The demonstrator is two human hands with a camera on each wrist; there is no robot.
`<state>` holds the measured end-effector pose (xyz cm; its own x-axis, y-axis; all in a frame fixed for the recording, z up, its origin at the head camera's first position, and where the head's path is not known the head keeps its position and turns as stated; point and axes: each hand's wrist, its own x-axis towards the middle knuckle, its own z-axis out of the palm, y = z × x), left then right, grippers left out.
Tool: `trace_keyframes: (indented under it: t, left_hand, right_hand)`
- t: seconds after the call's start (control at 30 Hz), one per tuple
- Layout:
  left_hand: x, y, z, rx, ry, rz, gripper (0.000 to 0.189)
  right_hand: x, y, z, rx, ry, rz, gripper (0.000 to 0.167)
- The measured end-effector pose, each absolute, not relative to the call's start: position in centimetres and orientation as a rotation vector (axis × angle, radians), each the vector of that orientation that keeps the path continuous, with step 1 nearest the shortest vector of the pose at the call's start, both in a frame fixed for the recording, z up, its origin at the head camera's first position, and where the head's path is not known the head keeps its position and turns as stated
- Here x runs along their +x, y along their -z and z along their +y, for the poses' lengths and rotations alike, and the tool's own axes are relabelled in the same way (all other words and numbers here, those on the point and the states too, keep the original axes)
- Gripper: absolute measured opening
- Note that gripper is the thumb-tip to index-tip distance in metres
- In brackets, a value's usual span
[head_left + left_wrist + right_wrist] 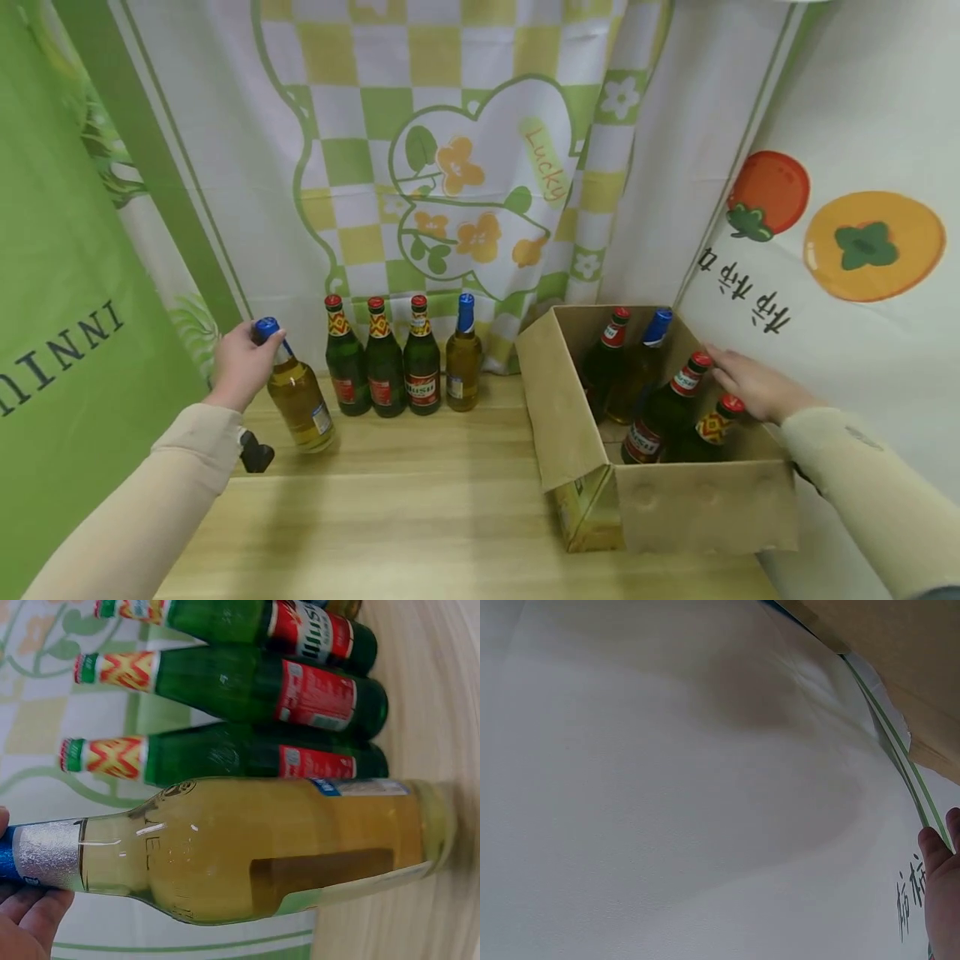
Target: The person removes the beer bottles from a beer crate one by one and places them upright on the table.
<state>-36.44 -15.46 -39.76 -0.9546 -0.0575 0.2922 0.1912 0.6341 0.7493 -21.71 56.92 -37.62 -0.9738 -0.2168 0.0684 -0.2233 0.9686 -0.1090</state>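
Note:
My left hand [243, 362] grips the blue-topped neck of a clear beer bottle [300, 404] holding yellow liquid. That bottle leans, its base close to the wooden table; contact there is hard to judge. In the left wrist view, fingertips [49, 911] press against the foil of the same bottle [225, 851]. At the right, my right hand [753, 383] reaches over the side of an open cardboard box [705, 504], fingers extended by a red-capped green bottle [684, 387]. Whether they touch it is unclear. In the right wrist view only part of the right hand [943, 892] appears.
Three green bottles [385, 375] and a blue-capped clear bottle [463, 371] stand in a row along the back curtain [360, 167]. Inside the box are several bottles, including a blue-capped one [637, 371]. Box flaps [562, 408] spread over the wooden table [390, 517].

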Motion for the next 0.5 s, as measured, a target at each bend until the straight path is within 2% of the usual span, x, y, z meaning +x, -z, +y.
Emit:
trace_keyframes:
  t: [0.23,0.5]
  left_hand:
    - [-37.6,41.9,-15.8,-0.031,1.213,-2.525,0.042]
    - [-39.0,42.7,-15.7,0.061,1.193,-2.522,0.047]
  right_hand:
    - [-21.1,37.8,56.7,0.33,-0.233,-3.05,0.046]
    - [-21.1,37.4,56.6,0.253,-0.282,-3.099,0.049]
